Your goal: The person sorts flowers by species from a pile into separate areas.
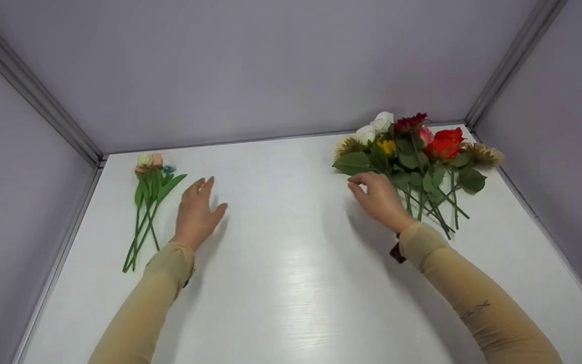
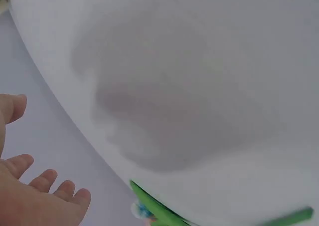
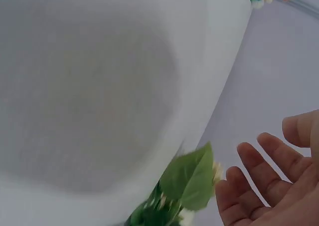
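Observation:
My left hand (image 1: 197, 215) hovers above the white table, just right of a small bunch of tulips (image 1: 150, 164) with green leaves and thin crossed stems. Its fingers are spread and relaxed, the palm holding nothing, as the left wrist view also shows. The right hand (image 1: 381, 199) hangs over the table at the left edge of a larger pile of mixed flowers (image 1: 412, 151). In the right wrist view its loosely bent fingers (image 3: 266, 171) hold nothing, and a broad green leaf (image 3: 192, 178) appears beside them. In the head view this hand and forearm overlap some stems.
The white table (image 1: 281, 242) meets a grey back wall (image 1: 271, 65) and side walls with metal corner frames. Red, white, pink and yellow blooms lie in the right pile, stems toward the front. A dark band (image 1: 397, 253) circles the right wrist.

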